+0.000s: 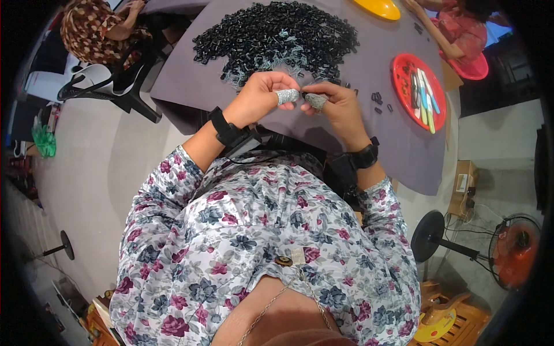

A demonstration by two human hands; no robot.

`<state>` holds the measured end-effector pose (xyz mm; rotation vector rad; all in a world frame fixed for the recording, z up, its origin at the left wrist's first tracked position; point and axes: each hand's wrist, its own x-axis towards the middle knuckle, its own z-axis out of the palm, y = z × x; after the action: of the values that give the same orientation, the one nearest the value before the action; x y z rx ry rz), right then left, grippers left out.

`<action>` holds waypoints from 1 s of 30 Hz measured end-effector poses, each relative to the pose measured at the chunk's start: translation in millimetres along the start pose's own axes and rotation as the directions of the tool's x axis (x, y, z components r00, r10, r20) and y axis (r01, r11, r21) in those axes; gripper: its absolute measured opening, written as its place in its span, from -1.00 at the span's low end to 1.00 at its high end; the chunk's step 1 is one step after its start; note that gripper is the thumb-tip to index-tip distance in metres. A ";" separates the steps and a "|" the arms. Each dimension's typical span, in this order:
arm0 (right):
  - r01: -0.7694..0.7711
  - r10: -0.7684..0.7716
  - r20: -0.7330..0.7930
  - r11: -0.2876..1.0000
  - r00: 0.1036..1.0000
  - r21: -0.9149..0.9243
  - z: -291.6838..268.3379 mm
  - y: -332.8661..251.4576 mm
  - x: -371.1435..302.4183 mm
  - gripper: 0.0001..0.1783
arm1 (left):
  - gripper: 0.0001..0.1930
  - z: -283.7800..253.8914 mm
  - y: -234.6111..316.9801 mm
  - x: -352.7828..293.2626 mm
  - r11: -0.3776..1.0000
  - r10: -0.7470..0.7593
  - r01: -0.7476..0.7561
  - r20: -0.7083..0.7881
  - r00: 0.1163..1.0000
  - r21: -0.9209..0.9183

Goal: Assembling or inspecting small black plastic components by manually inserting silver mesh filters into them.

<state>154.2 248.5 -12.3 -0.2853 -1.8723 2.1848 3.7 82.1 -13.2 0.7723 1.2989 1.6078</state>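
Observation:
My left hand (262, 95) and my right hand (337, 106) meet fingertip to fingertip over the near edge of a pile of small parts. Both are closed in a pinch, and grey or silvery wrapping covers each thumb. A tiny dark piece (304, 94) shows at the tips of my right fingers. What my left fingertips pinch, if anything, is too small to make out. Just beyond the hands spreads the heap of small black pieces (277, 34), with clear, glassy-looking bits (283, 56) mixed in along its near side.
The grey-covered table (404, 155) holds a red tray (398, 86) with several knife-like tools (426, 98), a few loose black pieces (377, 98) and a yellow dish (381, 7). Two people sit across at left and right. A dark chair (135, 95) stands left; a fan (515, 251) right.

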 end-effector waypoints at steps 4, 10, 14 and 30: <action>0.011 -0.010 0.020 0.999 1.000 -0.050 0.0 1.7 2.5 -0.75 | -0.87 2.3 -3.4 -0.2 1.000 0.007 -0.007 -0.002 1.000 0.011; -0.018 0.027 0.081 0.994 0.996 -0.110 -1.5 -2.8 -0.2 -0.76 | -0.73 -0.1 -5.9 0.5 1.000 0.018 -0.018 0.060 0.998 0.007; -0.064 0.075 0.154 0.995 0.985 -0.076 7.0 -12.4 -5.0 -0.74 | -0.64 -10.3 -3.3 2.2 0.998 -0.070 0.070 0.216 0.974 0.007; 0.228 -0.147 0.177 0.720 0.973 -0.656 23.8 -7.5 -19.3 -0.63 | -0.64 -15.6 -20.7 -0.2 0.978 -0.178 0.199 0.257 0.950 -0.061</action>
<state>165.7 221.1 -1.5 -0.0829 -2.5765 1.3303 -4.6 76.5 -37.1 0.7471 1.0800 1.3566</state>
